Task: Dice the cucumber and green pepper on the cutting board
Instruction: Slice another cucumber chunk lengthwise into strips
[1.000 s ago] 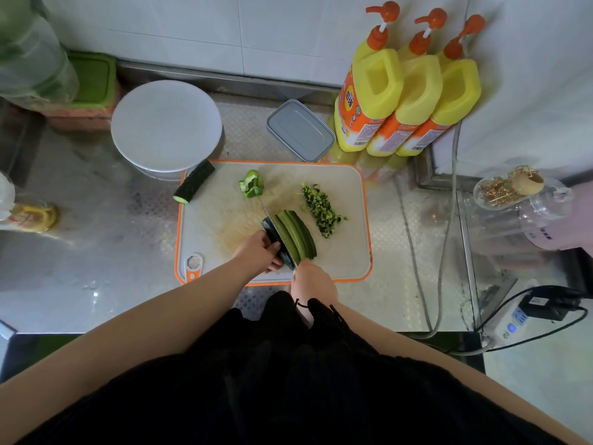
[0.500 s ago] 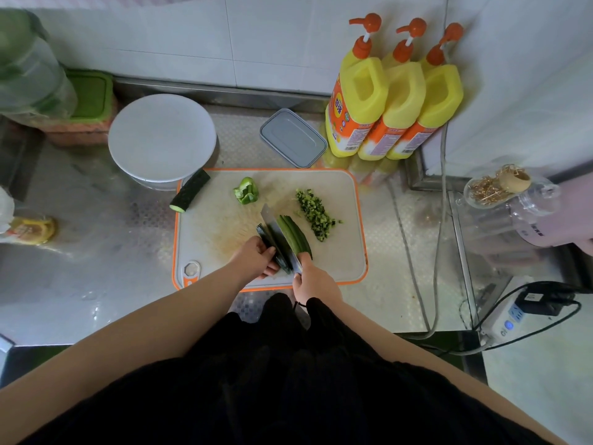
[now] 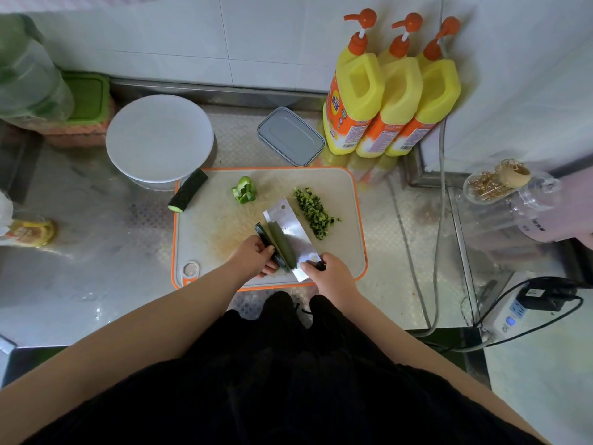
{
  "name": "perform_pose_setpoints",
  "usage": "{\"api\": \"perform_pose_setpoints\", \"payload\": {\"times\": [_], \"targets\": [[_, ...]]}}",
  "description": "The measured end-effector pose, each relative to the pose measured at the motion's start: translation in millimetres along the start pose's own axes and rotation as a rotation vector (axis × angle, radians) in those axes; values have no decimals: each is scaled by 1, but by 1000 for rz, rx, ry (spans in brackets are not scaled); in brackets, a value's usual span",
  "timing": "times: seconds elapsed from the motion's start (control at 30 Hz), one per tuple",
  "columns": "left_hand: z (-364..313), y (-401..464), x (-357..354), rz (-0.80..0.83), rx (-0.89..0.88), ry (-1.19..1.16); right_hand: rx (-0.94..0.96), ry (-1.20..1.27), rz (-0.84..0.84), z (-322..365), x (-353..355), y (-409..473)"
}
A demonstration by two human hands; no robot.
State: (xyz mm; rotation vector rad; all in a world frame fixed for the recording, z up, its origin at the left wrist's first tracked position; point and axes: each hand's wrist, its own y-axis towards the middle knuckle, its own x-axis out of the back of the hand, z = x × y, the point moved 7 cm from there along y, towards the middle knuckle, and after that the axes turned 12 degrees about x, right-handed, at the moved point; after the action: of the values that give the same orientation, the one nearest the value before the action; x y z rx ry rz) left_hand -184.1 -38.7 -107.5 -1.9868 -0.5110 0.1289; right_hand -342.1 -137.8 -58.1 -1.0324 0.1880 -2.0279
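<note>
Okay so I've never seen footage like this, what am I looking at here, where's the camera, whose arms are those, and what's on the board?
There is no machine here. The camera sits on a person's head, looking down at their own arms. On the cutting board the left hand steadies long cucumber strips, while the right hand grips a cleaver lying tilted against them. A pile of diced cucumber lies to the right, a green pepper piece at the back, and an uncut cucumber chunk overhangs the board's left corner. Yellow pump bottles stand against the wall.

Soft, dim daylight, pale glare on the embossed steel table (image 3: 96, 258), wide-angle bending at edges, left-edge clear plastic bottle (image 3: 29, 75) blurred.
</note>
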Motion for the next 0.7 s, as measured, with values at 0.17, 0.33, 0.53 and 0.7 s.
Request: {"api": "perform_pose_setpoints", "payload": {"times": [0.17,0.33,0.53,0.7], "targets": [[2,2,-1,31,10,0,-20,212,-3,-8,3,-3],[2,2,-2,40,10,22,-16,226,-52,-10,22,-4],[-1,-3,-1,19,-7,44,32,-61,-99,3,41,-8],[1,-3,-1,37,-24,-2,105,-214,-125,24,34,-19]]}}
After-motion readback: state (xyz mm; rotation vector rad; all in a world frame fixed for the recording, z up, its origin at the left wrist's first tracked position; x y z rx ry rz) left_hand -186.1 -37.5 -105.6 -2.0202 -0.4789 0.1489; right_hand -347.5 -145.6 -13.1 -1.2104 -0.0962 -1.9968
